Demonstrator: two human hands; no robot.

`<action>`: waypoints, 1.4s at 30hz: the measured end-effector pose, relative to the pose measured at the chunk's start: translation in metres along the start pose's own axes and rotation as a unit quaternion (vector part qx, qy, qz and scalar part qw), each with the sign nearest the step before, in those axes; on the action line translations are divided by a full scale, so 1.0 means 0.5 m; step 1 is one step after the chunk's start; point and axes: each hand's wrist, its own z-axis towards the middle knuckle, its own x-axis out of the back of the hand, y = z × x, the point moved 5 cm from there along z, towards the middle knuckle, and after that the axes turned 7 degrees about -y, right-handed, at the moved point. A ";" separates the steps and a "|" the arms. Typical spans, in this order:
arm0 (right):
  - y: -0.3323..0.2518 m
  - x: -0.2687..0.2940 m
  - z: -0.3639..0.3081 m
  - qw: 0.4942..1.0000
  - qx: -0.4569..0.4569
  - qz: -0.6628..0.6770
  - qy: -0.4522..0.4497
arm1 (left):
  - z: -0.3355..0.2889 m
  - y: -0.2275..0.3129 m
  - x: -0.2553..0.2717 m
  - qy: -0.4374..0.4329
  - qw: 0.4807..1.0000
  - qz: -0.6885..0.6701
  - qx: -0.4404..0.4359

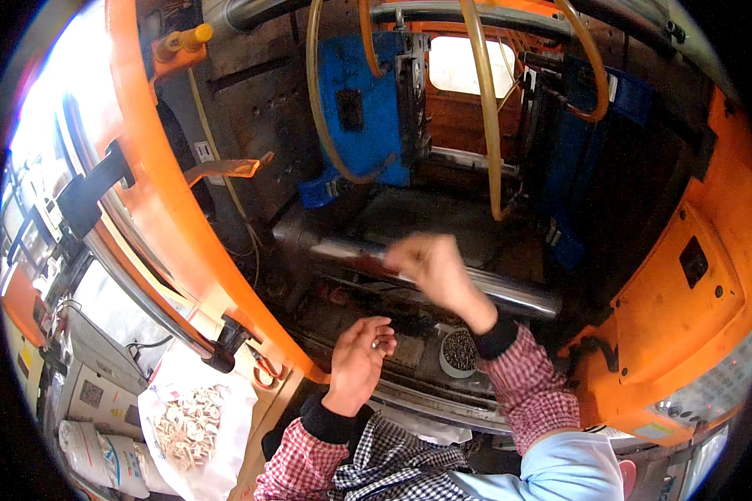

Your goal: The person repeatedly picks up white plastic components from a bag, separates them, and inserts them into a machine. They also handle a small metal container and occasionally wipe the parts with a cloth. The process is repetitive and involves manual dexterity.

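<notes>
The left hand [358, 361] is holding, probably, one small silvery metal piece [375, 344]; before a round polished steel bar [514, 292], the right hand [436, 265] is blurring, so I cannot tell its grip.

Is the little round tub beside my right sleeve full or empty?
Not empty: small dark pieces spread across the tub, hiding its bottom. Exactly how full, I cannot tell.

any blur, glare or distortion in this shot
Head view: right hand motion-blurred, left hand sharper; same head view: rear window washed out white, highlights along the chrome bar, machine interior in deep shadow, orange frame bowing at left.
</notes>
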 end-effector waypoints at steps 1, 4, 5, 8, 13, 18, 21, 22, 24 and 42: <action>0.023 0.030 0.040 0.993 0.017 -0.048 0.103 | 0.000 -0.007 0.013 0.029 0.999 -0.007 -0.015; 0.161 0.124 0.170 0.943 -0.058 -0.084 0.318 | -0.015 -0.017 0.004 -0.054 0.998 -0.015 -0.008; 0.200 0.151 0.206 0.922 -0.033 -0.117 0.367 | -0.022 -0.019 -0.001 -0.058 0.998 -0.019 0.017; 0.290 0.182 0.315 0.898 -0.058 -0.121 0.420 | -0.044 -0.025 0.005 -0.023 0.996 0.039 0.079; 0.405 0.230 0.426 0.897 -0.115 -0.141 0.403 | -0.051 -0.046 0.017 -0.028 0.992 0.056 0.112; 0.388 0.192 0.443 0.894 -0.076 -0.144 0.417 | -0.047 -0.046 0.035 -0.014 0.993 0.038 0.110; 0.408 0.210 0.451 0.895 -0.083 -0.128 0.419 | -0.040 -0.044 0.032 -0.017 0.993 0.033 0.110; 0.417 0.215 0.451 0.896 -0.090 -0.120 0.418 | -0.039 -0.045 0.031 -0.019 0.993 0.029 0.110; 0.416 0.221 0.453 0.887 -0.083 -0.164 0.423 | -0.036 -0.048 0.034 -0.024 0.994 0.032 0.106; 0.358 0.199 0.405 0.923 -0.082 -0.168 0.336 | -0.060 -0.030 0.039 0.058 0.995 0.062 0.057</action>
